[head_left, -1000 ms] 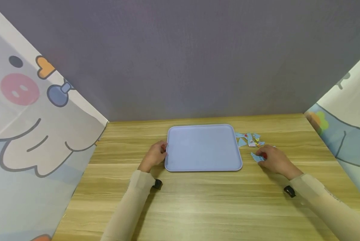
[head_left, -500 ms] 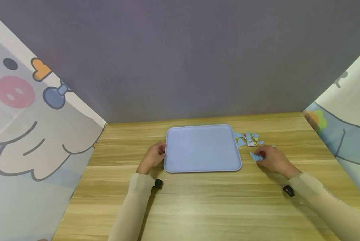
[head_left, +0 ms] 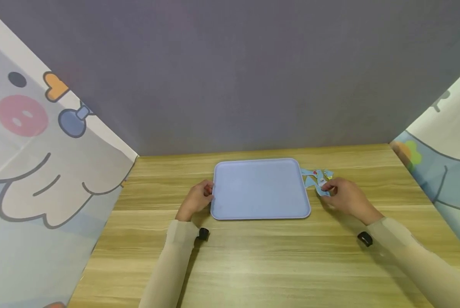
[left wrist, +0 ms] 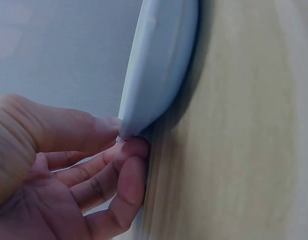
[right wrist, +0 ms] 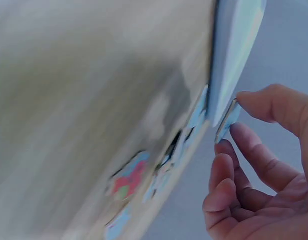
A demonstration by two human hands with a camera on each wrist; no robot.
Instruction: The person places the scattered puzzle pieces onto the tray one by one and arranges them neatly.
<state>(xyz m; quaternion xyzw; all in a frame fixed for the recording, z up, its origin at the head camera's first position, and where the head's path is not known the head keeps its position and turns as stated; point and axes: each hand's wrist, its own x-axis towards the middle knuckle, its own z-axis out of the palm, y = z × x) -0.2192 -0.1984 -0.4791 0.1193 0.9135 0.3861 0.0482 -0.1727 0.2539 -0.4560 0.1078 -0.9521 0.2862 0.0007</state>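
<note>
A pale blue rectangular tray (head_left: 260,188) lies on the table. My left hand (head_left: 195,200) is at its left edge; in the left wrist view the thumb (left wrist: 101,127) and a fingertip pinch the rim (left wrist: 136,65). Just beyond the tray's right edge, my right hand (head_left: 345,196) pinches a light blue puzzle piece (right wrist: 228,120) between thumb and finger, off the table. Beside the tray's upper right side lie several flat puzzle pieces (head_left: 308,173), light blue with printed bits. A piece with a red print (right wrist: 129,179) shows in the right wrist view. My right hand partly hides some pieces.
The wood-grain table (head_left: 253,265) carries everything. A grey wall (head_left: 253,85) closes off its back, and cartoon-printed panels stand at the left (head_left: 53,171) and right (head_left: 445,167). Each wrist wears a small black device.
My right hand has moved a little left and toward the back, carrying the puzzle piece from the table to near the tray's right edge. The left hand has stayed at the rim.
</note>
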